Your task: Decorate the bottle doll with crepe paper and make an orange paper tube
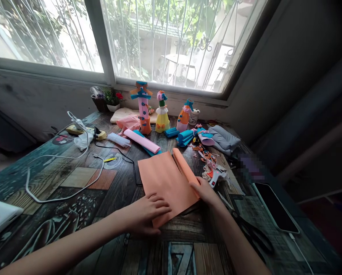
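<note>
Both hands lie forward, left flat, right curled.

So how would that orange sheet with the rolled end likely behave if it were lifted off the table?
The orange sheet looks thin and lies flat under the left hand, so it would probably sag and feel light. Its rolled end, by the right hand, may well curl back or unroll once released. It likely creases easily, judging by the folded near edge.
</note>
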`<action>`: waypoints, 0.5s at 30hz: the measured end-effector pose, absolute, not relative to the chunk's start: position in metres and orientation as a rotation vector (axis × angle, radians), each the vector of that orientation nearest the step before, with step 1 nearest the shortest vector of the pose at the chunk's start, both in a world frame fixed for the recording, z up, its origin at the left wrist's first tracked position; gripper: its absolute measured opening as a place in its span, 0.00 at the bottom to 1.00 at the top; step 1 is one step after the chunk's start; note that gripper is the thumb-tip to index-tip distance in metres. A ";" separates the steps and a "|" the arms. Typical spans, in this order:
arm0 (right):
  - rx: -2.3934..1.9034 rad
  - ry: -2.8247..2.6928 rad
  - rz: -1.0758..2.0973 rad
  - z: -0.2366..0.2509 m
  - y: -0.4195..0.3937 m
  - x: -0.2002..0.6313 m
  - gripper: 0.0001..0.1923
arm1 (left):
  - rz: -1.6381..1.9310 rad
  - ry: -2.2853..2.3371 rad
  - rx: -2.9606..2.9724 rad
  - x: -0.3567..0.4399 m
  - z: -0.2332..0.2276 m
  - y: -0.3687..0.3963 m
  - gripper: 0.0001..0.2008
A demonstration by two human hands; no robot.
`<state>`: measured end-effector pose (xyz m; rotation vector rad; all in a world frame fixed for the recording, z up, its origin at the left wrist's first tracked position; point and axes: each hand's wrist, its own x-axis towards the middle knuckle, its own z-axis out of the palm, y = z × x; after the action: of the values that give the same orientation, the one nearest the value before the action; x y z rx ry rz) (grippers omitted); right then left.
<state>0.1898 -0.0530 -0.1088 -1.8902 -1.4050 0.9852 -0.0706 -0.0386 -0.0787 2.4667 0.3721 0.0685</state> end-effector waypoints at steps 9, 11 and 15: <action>-2.128 -1.628 0.566 -0.122 -0.063 0.184 0.25 | 0.072 0.442 2.605 -0.062 -0.079 -0.029 0.22; -2.151 -1.656 0.515 -0.122 -0.063 0.183 0.25 | 0.089 0.476 2.641 -0.053 -0.081 -0.023 0.19; -2.154 -1.720 0.460 -0.118 -0.060 0.184 0.21 | 0.167 0.587 2.675 -0.032 -0.091 -0.004 0.17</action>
<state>0.1836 -0.0604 -0.1183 -2.1541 -1.7205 0.4602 -0.0324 -0.0043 -0.0913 2.6752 0.5867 0.1670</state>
